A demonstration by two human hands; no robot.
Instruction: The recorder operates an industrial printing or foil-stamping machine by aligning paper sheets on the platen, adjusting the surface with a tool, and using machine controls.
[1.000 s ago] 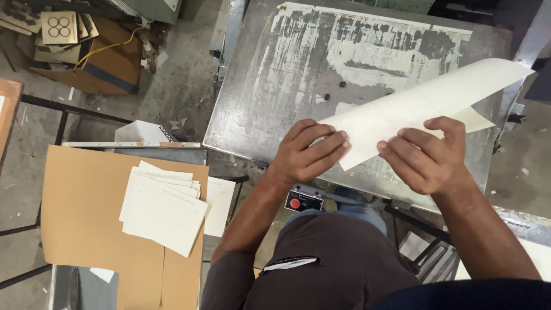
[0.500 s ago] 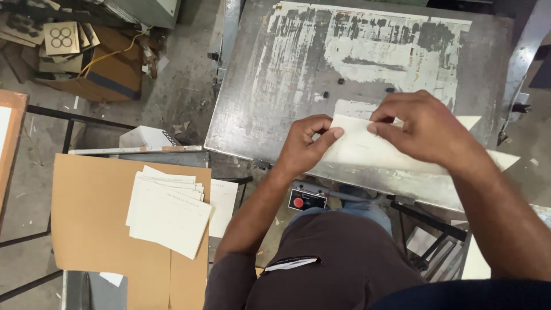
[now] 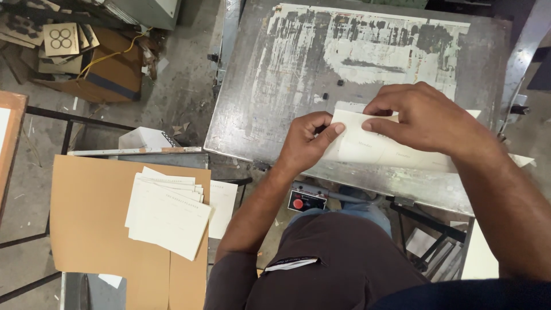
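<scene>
Left hand (image 3: 307,143) and right hand (image 3: 425,117) pinch a smooth cream paper sheet (image 3: 373,146) on the scuffed metal plate (image 3: 298,69).

**Worn steel and matt paper, basically**

The table (image 3: 275,86) under the fingers looks like bare metal, dull grey, scuffed, with flaky whitish patches of old paint or glue beyond the fingertips. The sheet (image 3: 367,146) pinched between the left hand (image 3: 307,143) and right hand (image 3: 427,120) is cream paper, matt and smooth. Off past the left elbow there's a stack of cards (image 3: 166,212) in the same matt stock, lying on plain brown cardboard (image 3: 86,218), no shine.
</scene>
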